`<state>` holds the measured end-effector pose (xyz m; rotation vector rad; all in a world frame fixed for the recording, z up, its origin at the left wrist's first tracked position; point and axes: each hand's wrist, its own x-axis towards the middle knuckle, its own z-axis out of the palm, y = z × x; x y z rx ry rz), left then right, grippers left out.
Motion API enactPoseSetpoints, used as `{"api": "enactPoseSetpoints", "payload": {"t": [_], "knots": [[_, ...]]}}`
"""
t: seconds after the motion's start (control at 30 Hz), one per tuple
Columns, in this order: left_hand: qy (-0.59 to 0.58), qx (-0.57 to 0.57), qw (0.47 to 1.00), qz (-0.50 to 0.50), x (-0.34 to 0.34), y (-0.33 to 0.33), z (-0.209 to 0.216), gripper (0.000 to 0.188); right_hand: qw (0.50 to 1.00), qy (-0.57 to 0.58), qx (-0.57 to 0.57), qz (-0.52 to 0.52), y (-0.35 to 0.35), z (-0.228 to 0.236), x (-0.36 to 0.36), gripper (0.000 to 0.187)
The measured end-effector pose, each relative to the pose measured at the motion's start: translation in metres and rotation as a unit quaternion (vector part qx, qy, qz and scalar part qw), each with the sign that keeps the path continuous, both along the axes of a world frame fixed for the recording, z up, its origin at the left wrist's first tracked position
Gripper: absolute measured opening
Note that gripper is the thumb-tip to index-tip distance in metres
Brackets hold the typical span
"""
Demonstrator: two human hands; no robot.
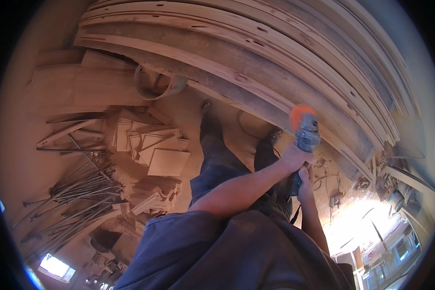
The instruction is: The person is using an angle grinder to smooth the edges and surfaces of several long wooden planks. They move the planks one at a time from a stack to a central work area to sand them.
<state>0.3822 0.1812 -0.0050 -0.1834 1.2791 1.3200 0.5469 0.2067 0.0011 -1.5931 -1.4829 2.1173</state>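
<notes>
An angle grinder (308,135) with an orange disc (302,112) is in both my hands, in front of me to the right. My left hand (295,157) is closed round its body just behind the head. Lower down, my right hand (304,182) grips the rear part, and some of those fingers are hidden. The disc lies over the near edge of a long wooden piece (237,75) on the workbench. Whether it touches the wood, I cannot tell. A dark cord hangs down from the grinder's rear end.
More long wooden pieces with slots (261,30) lie side by side across the bench. Below its left part stands a round bucket (162,86). Wooden panels (166,162) are piled on the floor to the left, near many thin metal rods (75,193). Cables lie on the floor at right.
</notes>
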Motion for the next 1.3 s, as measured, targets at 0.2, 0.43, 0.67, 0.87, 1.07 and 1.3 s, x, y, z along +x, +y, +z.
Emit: {"api": "enactPoseSetpoints", "payload": {"t": [0.2, 0.43, 0.67, 0.87, 1.07, 1.3], "knots": [[-0.032, 0.031, 0.988, 0.145, -0.173, -0.092, 0.006, 0.011, 0.992, 0.054, -0.081, 0.086, -0.063, 0.01, -0.203, 0.045], [-0.045, 0.085, 0.979, 0.177, -0.394, -0.2, -0.014, 0.019, 0.952, 0.022, 0.061, 0.298, -0.137, 0.0, -0.443, 0.06], [-0.057, 0.112, 0.97, 0.208, -0.478, -0.257, -0.016, 0.02, 0.953, 0.0, 0.062, 0.298, -0.18, 0.011, -0.531, 0.071], [-0.025, 0.04, 0.975, 0.215, -0.364, -0.212, -0.003, 0.014, 0.978, 0.001, 0.009, 0.21, -0.163, 0.0, -0.404, 0.067], [-0.041, 0.042, 0.992, 0.111, -0.261, -0.158, 0.006, 0.018, 0.991, 0.051, -0.124, 0.01, -0.142, 0.01, -0.277, 0.058], [-0.001, -0.018, 0.979, 0.205, -0.281, -0.183, 0.028, 0.017, 0.788, -0.146, 0.534, 0.269, -0.047, 0.031, -0.308, 0.073]]}}
